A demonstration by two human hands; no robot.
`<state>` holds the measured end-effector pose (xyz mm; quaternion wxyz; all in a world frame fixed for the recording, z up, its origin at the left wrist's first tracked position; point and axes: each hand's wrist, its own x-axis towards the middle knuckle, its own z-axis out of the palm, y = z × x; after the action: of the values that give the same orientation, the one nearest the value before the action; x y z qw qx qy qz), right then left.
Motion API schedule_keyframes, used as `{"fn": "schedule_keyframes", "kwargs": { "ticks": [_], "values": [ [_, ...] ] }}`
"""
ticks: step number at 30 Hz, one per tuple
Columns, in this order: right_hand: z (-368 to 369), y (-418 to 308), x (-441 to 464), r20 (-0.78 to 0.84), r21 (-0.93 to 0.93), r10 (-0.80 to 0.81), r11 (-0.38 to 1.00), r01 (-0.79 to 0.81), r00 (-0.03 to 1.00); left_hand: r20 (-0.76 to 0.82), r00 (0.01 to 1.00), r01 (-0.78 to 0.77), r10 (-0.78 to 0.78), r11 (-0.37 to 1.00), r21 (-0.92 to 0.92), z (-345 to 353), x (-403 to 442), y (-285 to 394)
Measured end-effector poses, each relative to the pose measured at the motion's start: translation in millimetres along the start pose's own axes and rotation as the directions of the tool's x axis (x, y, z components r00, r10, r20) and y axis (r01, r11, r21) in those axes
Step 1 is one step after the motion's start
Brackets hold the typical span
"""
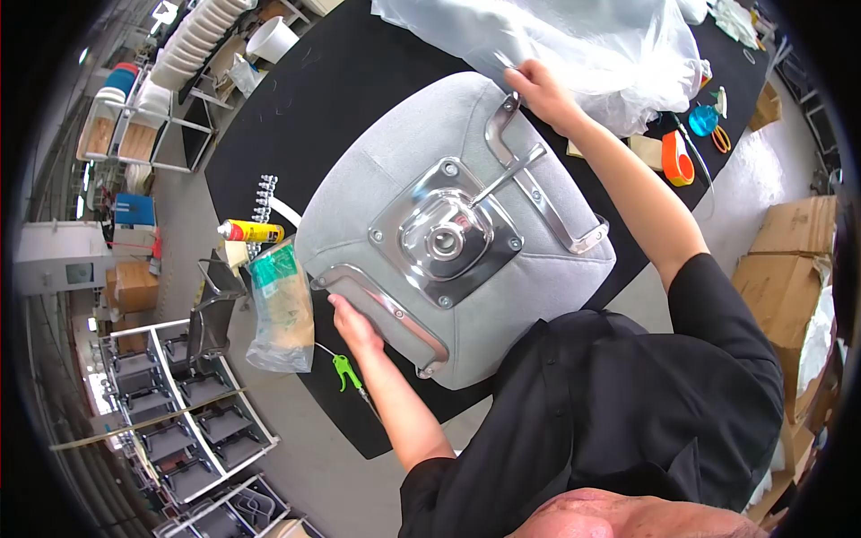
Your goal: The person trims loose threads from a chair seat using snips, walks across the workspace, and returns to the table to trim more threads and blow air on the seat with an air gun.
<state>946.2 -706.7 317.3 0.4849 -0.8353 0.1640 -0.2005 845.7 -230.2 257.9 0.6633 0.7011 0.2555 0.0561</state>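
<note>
A grey upholstered chair seat (395, 170) lies underside up on the black-covered table. A shiny metal swivel plate (444, 240) is screwed to its middle, with a lever (508, 172) angled out to the upper right. Curved metal brackets run along both sides: a left bracket (386, 302) and a right bracket (534, 193). My left hand (359, 330) holds the seat's left edge beside the left bracket; some fingers are hidden. At the far right edge, my right hand (541, 92) is closed by the end of the right bracket, its fingertips partly hidden.
Clear plastic sheeting (610, 54) covers the table's far side. An orange tape dispenser (677, 160), scissors (720, 139) and a blue spray bottle (704, 120) lie right. On the left are a yellow can (253, 231), a plastic bag (280, 309) and a green air gun (345, 372).
</note>
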Motion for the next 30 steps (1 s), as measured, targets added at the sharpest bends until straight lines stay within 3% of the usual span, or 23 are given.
{"fn": "schedule_keyframes", "kwargs": {
  "ticks": [2, 4, 6, 8, 11, 13, 15, 18, 20, 22, 24, 25, 26, 27, 28, 29, 30],
  "values": [
    [6.3, -17.5, 6.9, 0.094, 0.076, -0.008, 0.997, 0.001, 0.996, -0.083, 0.989, -0.115, 0.120, 0.992, 0.059, 15.1, 0.1, -3.3],
    [19.3, -17.0, 18.1, 0.108, -0.177, -0.169, 0.966, 0.186, 0.980, -0.079, 0.992, -0.099, 0.103, 0.993, 0.056, 10.9, 5.9, -10.1],
    [27.1, -19.7, 25.2, 0.098, -0.298, -0.161, 0.937, 0.183, 0.982, -0.081, 0.993, -0.079, 0.082, 0.996, 0.046, 10.6, 2.8, -11.1],
    [22.8, -22.9, 27.7, 0.114, -0.321, -0.126, 0.934, 0.156, 0.985, -0.117, 0.946, -0.267, 0.301, 0.932, 0.244, 15.4, -2.9, -7.5],
    [11.5, -21.3, 28.7, 0.227, -0.299, -0.022, 0.950, 0.091, 0.974, -0.155, 0.918, -0.291, 0.366, 0.884, 0.365, 20.5, -15.4, -0.4],
    [8.6, -13.1, 27.1, 0.192, -0.240, -0.148, 0.951, 0.193, 0.970, -0.140, 0.919, -0.302, 0.369, 0.886, 0.352, 20.8, -20.9, -1.9],
    [1.8, -15.4, 24.2, 0.188, -0.220, -0.162, 0.954, 0.202, 0.969, -0.215, 0.872, -0.347, 0.440, 0.865, 0.362, 27.6, -36.7, 7.8],
    [-13.5, -21.1, 8.7, 0.178, -0.207, -0.182, 0.954, 0.217, 0.967, -0.238, 0.890, -0.346, 0.390, 0.915, 0.206, 16.0, -57.0, -5.3],
    [-31.0, -32.7, -6.5, 0.320, -0.051, 0.048, 0.998, -0.033, 0.946, -0.237, 0.904, -0.342, 0.355, 0.935, 0.093, 4.3, -67.1, -20.5],
    [-47.0, -46.7, -28.8, 0.341, 0.072, 0.052, 0.994, -0.081, 0.939, -0.255, 0.902, -0.350, 0.347, 0.936, 0.036, -13.7, -71.9, -51.1],
    [-44.1, -13.9, -33.0, 0.282, 0.081, -0.101, 0.993, 0.081, 0.954, -0.247, 0.907, -0.346, 0.340, 0.938, 0.019, -45.0, -70.9, -99.4],
    [-52.4, -15.9, -43.2, 0.297, 0.121, -0.054, 0.993, 0.019, 0.953, -0.208, 0.920, -0.329, 0.334, 0.943, 0.056, -54.7, -71.4, -116.0],
    [-60.9, -14.1, -50.3, 0.285, 0.104, -0.110, 0.991, 0.083, 0.952, -0.233, 0.908, -0.348, 0.349, 0.936, 0.049, -40.0, -87.7, -99.0],
    [-72.1, -21.8, -60.1, 0.336, 0.135, -0.030, 0.991, -0.017, 0.941, -0.262, 0.858, -0.406, 0.441, 0.896, 0.177, -16.3, -120.4, -62.6],
    [-76.9, -19.9, -67.2, 0.294, 0.143, -0.093, 0.988, 0.052, 0.951, -0.277, 0.804, -0.443, 0.525, 0.842, 0.308, -3.7, -139.9, -43.8],
    [-79.7, -16.4, -72.8, 0.254, 0.152, -0.195, 0.975, 0.160, 0.947, -0.295, 0.796, -0.443, 0.529, 0.841, 0.310, -9.0, -142.4, -52.1],
    [-85.3, -17.6, -78.9, 0.272, 0.160, -0.174, 0.978, 0.133, 0.946, -0.253, 0.829, -0.456, 0.499, 0.865, 0.210, -17.1, -145.2, -63.4]
  ]
}}
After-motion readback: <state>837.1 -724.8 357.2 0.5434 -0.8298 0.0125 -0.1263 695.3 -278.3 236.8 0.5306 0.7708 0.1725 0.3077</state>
